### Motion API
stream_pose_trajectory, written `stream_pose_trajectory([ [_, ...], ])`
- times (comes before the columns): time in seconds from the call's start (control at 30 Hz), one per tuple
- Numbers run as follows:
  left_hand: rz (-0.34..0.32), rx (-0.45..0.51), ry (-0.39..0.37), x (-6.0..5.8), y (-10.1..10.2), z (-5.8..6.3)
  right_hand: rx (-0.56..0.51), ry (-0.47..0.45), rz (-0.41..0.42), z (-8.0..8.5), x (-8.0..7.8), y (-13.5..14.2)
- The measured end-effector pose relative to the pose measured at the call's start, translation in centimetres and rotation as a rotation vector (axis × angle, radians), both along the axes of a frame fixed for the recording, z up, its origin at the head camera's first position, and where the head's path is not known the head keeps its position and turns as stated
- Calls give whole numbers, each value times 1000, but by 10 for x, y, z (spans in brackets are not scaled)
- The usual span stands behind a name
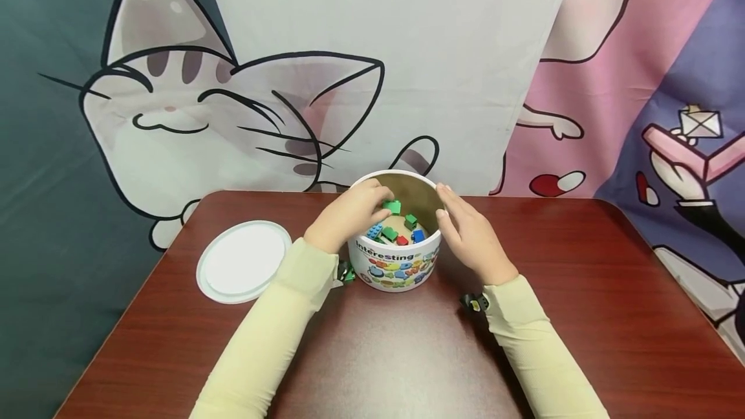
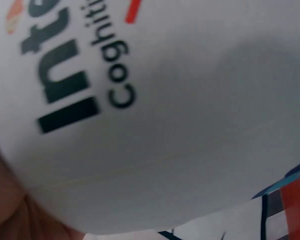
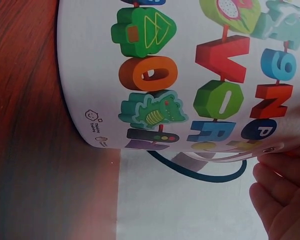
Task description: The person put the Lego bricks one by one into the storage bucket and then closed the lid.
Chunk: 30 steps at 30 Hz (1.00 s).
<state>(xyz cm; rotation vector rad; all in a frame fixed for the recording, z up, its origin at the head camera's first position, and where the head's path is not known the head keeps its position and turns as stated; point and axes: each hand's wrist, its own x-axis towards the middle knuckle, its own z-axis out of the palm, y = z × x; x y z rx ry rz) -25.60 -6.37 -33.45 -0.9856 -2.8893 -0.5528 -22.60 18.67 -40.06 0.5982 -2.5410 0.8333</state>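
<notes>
A white round bucket [image 1: 396,270] with printed lettering and coloured pictures stands upright on the table, its top uncovered. My left hand [image 1: 352,212] reaches over its left rim and pinches a green building brick [image 1: 392,207] between thumb and fingers. Below it inside lie several loose bricks, among them a blue brick [image 1: 418,236], a red brick [image 1: 402,240] and another green brick [image 1: 410,221]. My right hand [image 1: 474,235] rests against the bucket's right side, fingers extended near the rim; its fingers [image 3: 280,180] touch the wall in the right wrist view. The bucket's wall [image 2: 190,110] fills most of the left wrist view.
A white round lid [image 1: 243,262] lies flat on the table to the bucket's left. The brown wooden table [image 1: 582,290] ends just behind the bucket, where a curtain with cartoon figures [image 1: 465,70] hangs.
</notes>
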Motion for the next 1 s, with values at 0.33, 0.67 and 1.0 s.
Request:
stream_pose_trajectory([
  [0.33,-27,274,147,8,-15,-7,-2,2,3,0,0,-1],
  [0.67,72,473,251,38,-47,-10,2,2,5,0,1,-1],
  [1.0,295,358,75,42,-72,-28,-6,6,1,0,1,0],
])
